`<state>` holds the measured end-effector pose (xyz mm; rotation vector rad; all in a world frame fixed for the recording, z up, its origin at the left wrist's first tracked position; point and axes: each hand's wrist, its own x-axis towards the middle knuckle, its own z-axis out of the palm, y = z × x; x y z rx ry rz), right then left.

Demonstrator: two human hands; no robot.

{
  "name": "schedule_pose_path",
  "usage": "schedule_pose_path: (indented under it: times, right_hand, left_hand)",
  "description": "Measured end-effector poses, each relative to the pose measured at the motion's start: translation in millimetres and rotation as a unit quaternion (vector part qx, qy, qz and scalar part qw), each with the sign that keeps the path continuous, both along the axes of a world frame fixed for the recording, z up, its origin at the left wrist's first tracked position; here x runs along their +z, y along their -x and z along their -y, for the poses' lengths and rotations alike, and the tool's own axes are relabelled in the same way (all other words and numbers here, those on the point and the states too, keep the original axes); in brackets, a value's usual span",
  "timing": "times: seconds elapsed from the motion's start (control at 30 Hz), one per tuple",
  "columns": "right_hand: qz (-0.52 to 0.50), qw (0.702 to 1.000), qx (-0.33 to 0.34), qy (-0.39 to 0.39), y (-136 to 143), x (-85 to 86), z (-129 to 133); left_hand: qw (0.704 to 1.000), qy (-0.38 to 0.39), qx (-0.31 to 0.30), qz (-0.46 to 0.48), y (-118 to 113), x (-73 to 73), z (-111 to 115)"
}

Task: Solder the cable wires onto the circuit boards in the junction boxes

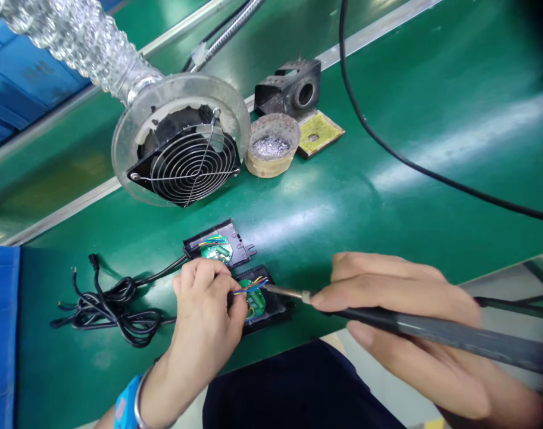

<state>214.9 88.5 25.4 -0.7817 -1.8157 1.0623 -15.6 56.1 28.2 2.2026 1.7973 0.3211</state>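
My right hand (414, 322) grips a soldering iron (400, 323) like a pen, its tip pointing left at the ends of several thin coloured wires (255, 286). Between thumb and fingers, my left hand (211, 298) pinches the black-sheathed end from which these wires fan out. They lie over a green circuit board (255, 302) in a black plastic housing (275, 313). Just behind it lies a second housing (238, 241) with its own green board (218, 247) and coloured wires. Whether the iron's tip touches the wires, I cannot tell.
Black cables (119, 310) lie coiled at left, beside a blue bin (1, 333). A fume extractor fan (191, 161) on a foil duct hangs over the green bench. Behind are a tub of solder scraps (271, 158), a yellow sponge (320, 132) and an iron holder (289, 89). A black cord (387, 146) crosses right.
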Motion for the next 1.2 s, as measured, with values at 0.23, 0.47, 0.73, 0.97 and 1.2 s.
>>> schedule_pose_path:
  times: [0.23,0.47,0.73,0.97,1.2]
  right_hand:
    - [-0.039,0.986,-0.164,-0.019,-8,-4.9,8]
    - [0.048,0.992,-0.112,-0.033,31,-31.5,-1]
    - [0.035,0.998,-0.049,-0.027,46,-34.3,-4]
    - [0.026,0.998,-0.04,-0.044,48,-33.0,-4]
    - [0.03,0.999,-0.006,-0.042,48,-36.6,-4]
  left_hand:
    - [1.0,0.009,0.0,-0.004,1,0.9,0]
    - [1.0,0.016,-0.002,-0.013,0,2.4,-2]
    - [1.0,0.022,-0.006,-0.005,0,4.4,0]
    - [0.999,0.006,-0.032,0.005,-4,12.2,-6]
    - [0.994,0.043,-0.006,0.105,-1,12.7,-11]
